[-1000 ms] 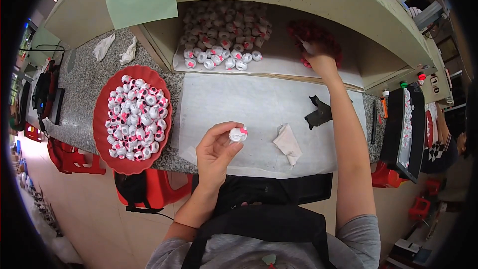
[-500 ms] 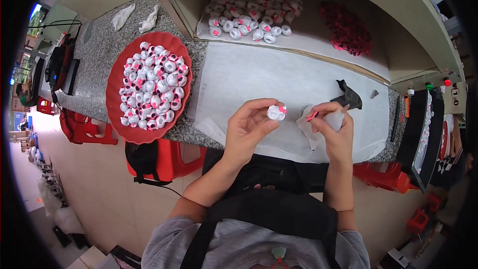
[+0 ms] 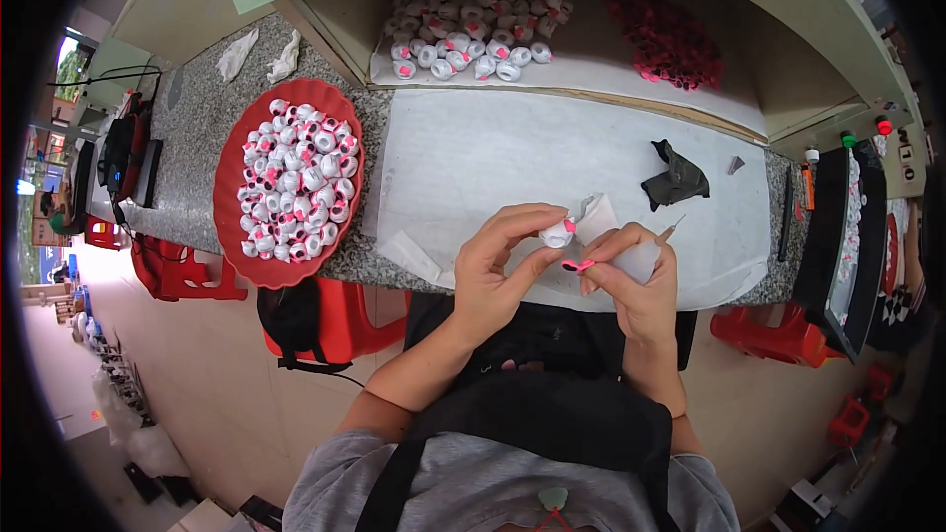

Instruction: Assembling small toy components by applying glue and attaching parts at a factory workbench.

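White bead w/ pink patch (image 3: 557, 235) is pinched in L hand (image 3: 495, 271); pink-and-black pc (image 3: 575, 266) is held just beside it, in R hand (image 3: 638, 284). Pc could be dropped, R grip being seemingly shared w/ thin tool (image 3: 673, 229).

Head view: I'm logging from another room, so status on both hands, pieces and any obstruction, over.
Left hand pinching white-and-pink piece. Right hand holding pink-and-black piece close by. Pale cloth just beyond; nothing seen between pieces.
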`<state>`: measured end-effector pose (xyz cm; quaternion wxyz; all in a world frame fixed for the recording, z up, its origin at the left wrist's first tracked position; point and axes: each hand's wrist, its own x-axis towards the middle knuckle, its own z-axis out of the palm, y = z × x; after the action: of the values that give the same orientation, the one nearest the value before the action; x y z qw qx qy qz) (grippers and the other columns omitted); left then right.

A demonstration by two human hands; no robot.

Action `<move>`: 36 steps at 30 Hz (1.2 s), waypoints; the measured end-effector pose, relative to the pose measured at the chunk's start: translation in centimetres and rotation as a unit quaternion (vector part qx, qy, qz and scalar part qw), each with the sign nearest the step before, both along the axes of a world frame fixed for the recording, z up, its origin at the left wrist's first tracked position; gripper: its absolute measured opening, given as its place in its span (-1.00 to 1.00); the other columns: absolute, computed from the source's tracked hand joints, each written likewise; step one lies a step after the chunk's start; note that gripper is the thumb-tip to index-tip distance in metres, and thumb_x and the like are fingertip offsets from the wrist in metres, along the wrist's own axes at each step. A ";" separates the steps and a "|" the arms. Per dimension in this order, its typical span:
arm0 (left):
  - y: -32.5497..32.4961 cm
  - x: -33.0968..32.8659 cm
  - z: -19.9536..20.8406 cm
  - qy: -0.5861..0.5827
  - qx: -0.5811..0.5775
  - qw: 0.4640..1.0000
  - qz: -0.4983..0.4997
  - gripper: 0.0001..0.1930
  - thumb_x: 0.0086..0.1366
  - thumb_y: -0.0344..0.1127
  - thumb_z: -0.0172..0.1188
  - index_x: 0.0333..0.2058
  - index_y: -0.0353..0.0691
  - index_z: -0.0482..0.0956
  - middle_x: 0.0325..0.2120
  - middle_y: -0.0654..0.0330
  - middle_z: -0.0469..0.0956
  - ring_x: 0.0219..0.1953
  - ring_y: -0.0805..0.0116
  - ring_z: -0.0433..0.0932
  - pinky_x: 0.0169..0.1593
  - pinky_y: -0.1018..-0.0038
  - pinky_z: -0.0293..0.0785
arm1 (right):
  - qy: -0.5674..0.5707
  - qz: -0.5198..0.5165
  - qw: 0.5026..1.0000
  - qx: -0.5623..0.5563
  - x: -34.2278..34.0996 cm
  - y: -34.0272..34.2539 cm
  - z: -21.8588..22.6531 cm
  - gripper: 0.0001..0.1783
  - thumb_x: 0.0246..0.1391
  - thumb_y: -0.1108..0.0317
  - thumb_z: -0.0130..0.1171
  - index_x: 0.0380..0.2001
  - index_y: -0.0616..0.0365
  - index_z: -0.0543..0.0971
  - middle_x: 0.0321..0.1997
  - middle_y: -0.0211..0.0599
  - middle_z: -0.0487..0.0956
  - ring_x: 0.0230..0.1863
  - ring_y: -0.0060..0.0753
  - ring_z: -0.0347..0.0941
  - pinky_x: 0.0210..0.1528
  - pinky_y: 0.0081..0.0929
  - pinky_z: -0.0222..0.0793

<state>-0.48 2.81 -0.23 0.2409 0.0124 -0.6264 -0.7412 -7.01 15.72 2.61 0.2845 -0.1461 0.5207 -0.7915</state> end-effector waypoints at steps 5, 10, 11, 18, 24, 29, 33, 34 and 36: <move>-0.2 0.0 0.2 0.021 -0.117 0.993 0.005 -0.70 -0.09 -0.66 0.04 -0.28 -0.36 0.37 -0.27 0.00 0.37 -0.18 0.27 0.35 -0.14 0.49 0.28 | 0.002 0.020 1.000 0.001 -0.3 -0.2 -0.4 -0.90 -0.31 0.64 0.06 -0.61 0.31 0.37 -0.58 -0.21 0.37 -0.66 -0.53 0.26 -0.62 -0.65 0.17; -0.2 0.1 0.5 0.009 -0.126 0.992 0.008 -0.71 -0.11 -0.65 0.07 -0.31 -0.34 0.41 -0.27 -0.01 0.36 -0.17 0.24 0.34 -0.13 0.47 0.26 | -0.001 -0.003 1.000 0.022 -0.4 -0.3 -0.7 -0.91 -0.28 0.62 0.05 -0.60 0.31 0.37 -0.54 -0.25 0.36 -0.64 -0.57 0.24 -0.62 -0.67 0.14; -0.3 0.1 0.5 0.008 -0.126 0.992 0.009 -0.71 -0.11 -0.65 0.07 -0.31 -0.34 0.41 -0.27 -0.01 0.36 -0.17 0.24 0.34 -0.13 0.47 0.26 | -0.001 -0.001 1.000 0.023 -0.3 -0.4 -0.7 -0.91 -0.28 0.62 0.05 -0.60 0.31 0.37 -0.54 -0.25 0.36 -0.64 -0.57 0.24 -0.62 -0.67 0.14; -0.3 0.4 0.5 0.013 0.022 0.999 -0.024 -0.73 -0.04 -0.59 0.05 -0.28 -0.37 0.35 -0.23 -0.03 0.34 -0.17 0.27 0.34 -0.11 0.46 0.26 | 0.099 -0.041 0.992 0.069 0.3 -0.9 -1.0 -0.83 -0.30 0.60 0.13 -0.54 0.23 0.39 -0.56 -0.40 0.38 -0.51 -0.68 0.25 -0.46 -0.74 0.16; -0.5 0.8 0.7 -0.013 0.171 0.981 -0.091 -0.73 -0.01 -0.60 0.03 -0.25 -0.38 0.35 -0.23 0.06 0.36 -0.12 0.35 0.31 -0.06 0.48 0.23 | 0.147 -0.009 0.988 0.042 0.5 -1.0 -0.2 -0.61 -0.38 0.64 0.14 -0.34 0.26 0.35 -0.52 -0.33 0.38 -0.60 -0.66 0.25 -0.59 -0.78 0.13; -0.5 1.2 0.1 -0.020 0.153 0.984 -0.091 -0.74 0.00 -0.60 0.02 -0.25 -0.37 0.36 -0.23 0.06 0.36 -0.11 0.33 0.30 -0.03 0.47 0.19 | 0.100 0.031 0.993 0.058 0.7 -1.2 -0.4 -0.60 -0.35 0.60 0.18 -0.29 0.26 0.41 -0.45 -0.40 0.44 -0.47 -0.69 0.30 -0.45 -0.78 0.19; -0.5 1.2 0.1 -0.017 0.129 0.987 -0.094 -0.77 -0.02 -0.60 0.03 -0.30 -0.36 0.40 -0.27 0.09 0.40 -0.12 0.31 0.31 0.00 0.44 0.16 | 0.081 0.030 0.995 0.053 0.6 -0.8 -1.3 -0.67 -0.36 0.61 0.18 -0.37 0.30 0.42 -0.45 -0.31 0.46 -0.51 -0.65 0.33 -0.52 -0.76 0.22; -0.5 1.2 0.1 -0.022 0.132 0.987 -0.094 -0.77 -0.02 -0.59 0.03 -0.31 -0.35 0.41 -0.29 0.09 0.41 -0.12 0.31 0.32 0.00 0.43 0.16 | 0.092 0.023 0.995 0.039 0.6 -0.8 -1.5 -0.66 -0.38 0.62 0.17 -0.38 0.32 0.41 -0.43 -0.23 0.46 -0.54 -0.61 0.36 -0.59 -0.75 0.24; -0.5 1.1 0.3 -0.006 0.124 0.987 -0.101 -0.78 -0.03 -0.59 0.04 -0.31 -0.35 0.42 -0.30 0.09 0.42 -0.14 0.31 0.33 0.00 0.41 0.16 | 0.095 0.016 0.995 0.030 0.6 -0.8 -1.4 -0.66 -0.40 0.62 0.19 -0.40 0.32 0.41 -0.43 -0.22 0.46 -0.54 -0.60 0.37 -0.59 -0.75 0.24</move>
<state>0.57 2.28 0.08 0.1578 -0.0166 -0.5289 -0.8337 -6.37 14.94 1.23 0.2511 -0.2199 0.5667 -0.7533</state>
